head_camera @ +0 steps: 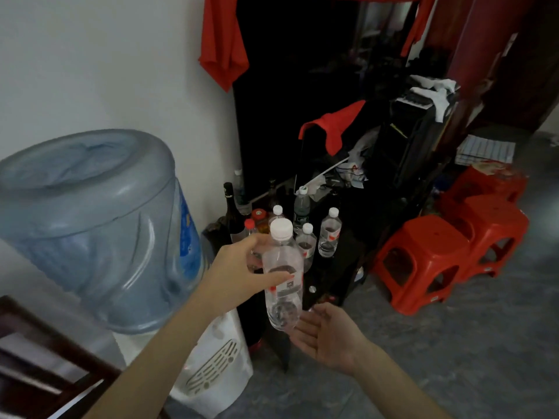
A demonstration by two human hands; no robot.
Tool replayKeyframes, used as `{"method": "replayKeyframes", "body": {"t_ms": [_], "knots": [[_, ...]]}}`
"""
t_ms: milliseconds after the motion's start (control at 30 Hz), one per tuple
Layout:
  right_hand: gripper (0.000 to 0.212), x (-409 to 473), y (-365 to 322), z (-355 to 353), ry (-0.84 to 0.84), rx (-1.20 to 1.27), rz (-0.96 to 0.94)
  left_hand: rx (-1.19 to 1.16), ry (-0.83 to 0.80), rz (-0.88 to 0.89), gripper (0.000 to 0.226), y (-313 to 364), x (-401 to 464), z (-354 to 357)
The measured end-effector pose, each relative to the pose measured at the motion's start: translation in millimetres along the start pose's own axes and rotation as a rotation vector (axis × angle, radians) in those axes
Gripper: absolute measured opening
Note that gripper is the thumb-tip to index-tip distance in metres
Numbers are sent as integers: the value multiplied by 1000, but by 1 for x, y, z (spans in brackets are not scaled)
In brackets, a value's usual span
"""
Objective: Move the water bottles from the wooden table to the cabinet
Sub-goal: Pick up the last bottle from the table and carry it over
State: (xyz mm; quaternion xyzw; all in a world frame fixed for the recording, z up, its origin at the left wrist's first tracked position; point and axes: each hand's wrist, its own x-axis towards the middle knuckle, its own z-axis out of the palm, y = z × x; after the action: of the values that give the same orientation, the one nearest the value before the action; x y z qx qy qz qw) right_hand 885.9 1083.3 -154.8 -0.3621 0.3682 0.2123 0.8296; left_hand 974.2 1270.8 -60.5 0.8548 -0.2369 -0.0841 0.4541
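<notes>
A clear water bottle [282, 273] with a white cap is being gripped by the left hand [242, 276], thumb and fingers curled round its body, and is being held upright in the air just in front of the black cabinet [338, 267]. The right hand [329, 337] is being held loose and unclenched, palm up, beside the bottle's base. Other small bottles [329, 234] are being kept on the cabinet top. Red stools [423, 261] are being stored to the right, a water dispenser [99, 225] to the left.
</notes>
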Motion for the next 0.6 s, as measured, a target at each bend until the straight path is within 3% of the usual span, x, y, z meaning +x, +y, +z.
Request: {"method": "replayKeyframes", "body": {"t_ms": [433, 600], "knots": [[38, 170, -85, -5, 97, 53, 203, -63, -58, -207, 59, -96, 127, 34], [41, 235, -98, -17, 138, 45, 287, 60, -78, -274, 63, -135, 146, 56]]}}
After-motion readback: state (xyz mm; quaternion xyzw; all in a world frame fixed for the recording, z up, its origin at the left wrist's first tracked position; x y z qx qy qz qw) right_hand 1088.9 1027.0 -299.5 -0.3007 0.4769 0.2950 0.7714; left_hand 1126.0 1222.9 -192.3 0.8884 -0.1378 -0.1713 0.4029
